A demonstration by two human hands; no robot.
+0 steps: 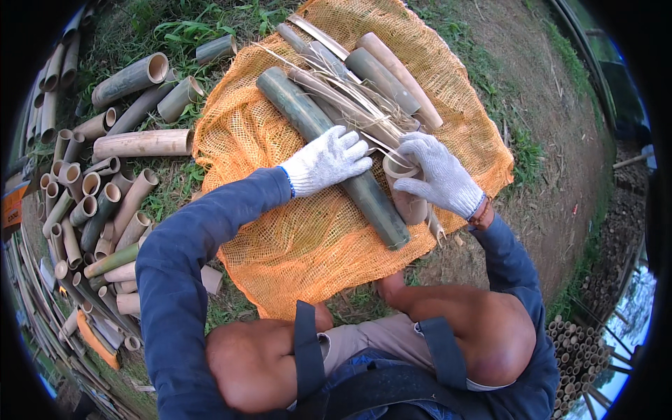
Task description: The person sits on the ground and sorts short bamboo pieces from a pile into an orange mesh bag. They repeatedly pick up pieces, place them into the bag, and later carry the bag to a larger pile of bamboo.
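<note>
Both my hands wear white knit gloves. My left hand [329, 161] lies over a long dark green bamboo tube [374, 206], its fingers stretched and slightly apart. My right hand [442, 176] curls at the mouth of a short pale bamboo tube [411, 204], thumb on the near side of the rim and fingers on the far side. Thin bamboo strips [374, 108] lie in a loose bundle just beyond both hands, and some ends reach the right fingers. Whether those fingers also pinch a strip is hidden.
Under the work spreads an orange mesh sack [259, 245]. More bamboo tubes [381, 80] lie at its far side. Many cut bamboo lengths [143, 143] are heaped on the grass at left. Stacked bamboo ends [577, 360] show at lower right, and bare soil [553, 168] lies right.
</note>
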